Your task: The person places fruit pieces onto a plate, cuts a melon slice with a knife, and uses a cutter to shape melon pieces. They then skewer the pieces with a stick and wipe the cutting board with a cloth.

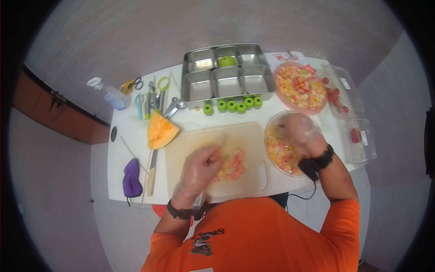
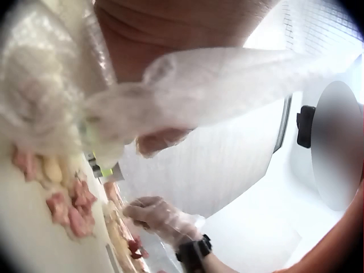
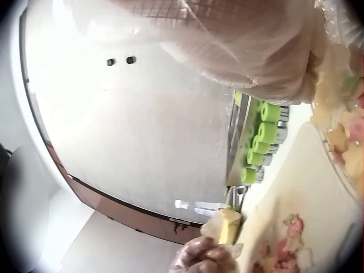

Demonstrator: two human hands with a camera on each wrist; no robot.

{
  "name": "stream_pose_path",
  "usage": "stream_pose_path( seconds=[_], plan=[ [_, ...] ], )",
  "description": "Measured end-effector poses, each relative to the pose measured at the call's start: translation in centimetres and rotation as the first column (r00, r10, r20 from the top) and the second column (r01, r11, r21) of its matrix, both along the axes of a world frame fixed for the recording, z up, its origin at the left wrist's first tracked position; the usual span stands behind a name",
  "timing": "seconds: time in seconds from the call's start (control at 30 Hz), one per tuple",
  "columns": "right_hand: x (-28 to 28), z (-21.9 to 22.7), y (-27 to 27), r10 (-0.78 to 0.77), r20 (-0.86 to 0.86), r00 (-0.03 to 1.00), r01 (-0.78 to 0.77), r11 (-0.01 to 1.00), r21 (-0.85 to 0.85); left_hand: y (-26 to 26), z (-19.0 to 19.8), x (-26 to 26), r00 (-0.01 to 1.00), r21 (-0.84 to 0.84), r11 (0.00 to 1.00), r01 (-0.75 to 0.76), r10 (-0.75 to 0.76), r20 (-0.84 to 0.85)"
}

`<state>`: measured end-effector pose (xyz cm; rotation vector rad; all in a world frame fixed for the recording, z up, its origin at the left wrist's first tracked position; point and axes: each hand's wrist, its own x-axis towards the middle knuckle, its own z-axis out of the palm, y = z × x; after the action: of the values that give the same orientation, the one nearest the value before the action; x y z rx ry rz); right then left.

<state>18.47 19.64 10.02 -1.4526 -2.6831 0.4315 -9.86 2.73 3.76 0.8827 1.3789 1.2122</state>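
My left hand (image 1: 199,167), in a clear plastic glove, hovers over the cutting board (image 1: 190,140) with bent fingers. Beside its fingertips lie small pink and yellow fruit pieces (image 1: 234,165), some star-shaped in the left wrist view. On the right, my gloved right hand (image 1: 300,131) reaches over a round clear tray (image 1: 268,156) of mixed fruit pieces (image 1: 282,149). Its fingers point down toward the fruit, drawn together in the left wrist view. I cannot tell whether either hand pinches a piece. An orange melon wedge (image 1: 161,131) rests at the board's left edge.
A steel container (image 1: 185,68) with several compartments stands behind, a green fruit (image 1: 227,61) in one. Several green-topped cutters (image 1: 232,106) line its front. A pink fruit platter (image 1: 276,93) and clear boxes (image 1: 362,149) occupy the right. Left are a knife (image 1: 152,177), purple pouch (image 1: 132,177) and spray bottle (image 1: 113,97).
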Motion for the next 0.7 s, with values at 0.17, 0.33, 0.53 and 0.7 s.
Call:
stream_pose_path(
  seconds=[0.17,0.33,0.53,0.7],
  plan=[
    [-0.3,1.7,-5.9,0.063,-0.271,0.960,-0.085,0.994,-0.070,1.7,0.2,-2.4,0.456,-0.018,0.879,0.476,-0.265,-0.850],
    [-1.3,-0.6,-10.5,-0.024,-0.419,0.908,-0.130,0.933,-0.336,2.2,0.9,-1.2,0.330,-0.004,0.846,0.533,-0.212,-0.920],
    [-1.4,-2.8,-11.8,-0.063,-0.424,0.904,-0.124,0.909,-0.399,3.6,2.5,1.9,0.279,-0.104,0.817,0.567,-0.310,-0.909],
    [-1.2,-2.6,-12.4,-0.096,-0.406,0.909,-0.100,0.894,-0.436,3.9,0.4,3.4,0.301,-0.107,0.807,0.581,-0.335,-0.893]
  ],
)
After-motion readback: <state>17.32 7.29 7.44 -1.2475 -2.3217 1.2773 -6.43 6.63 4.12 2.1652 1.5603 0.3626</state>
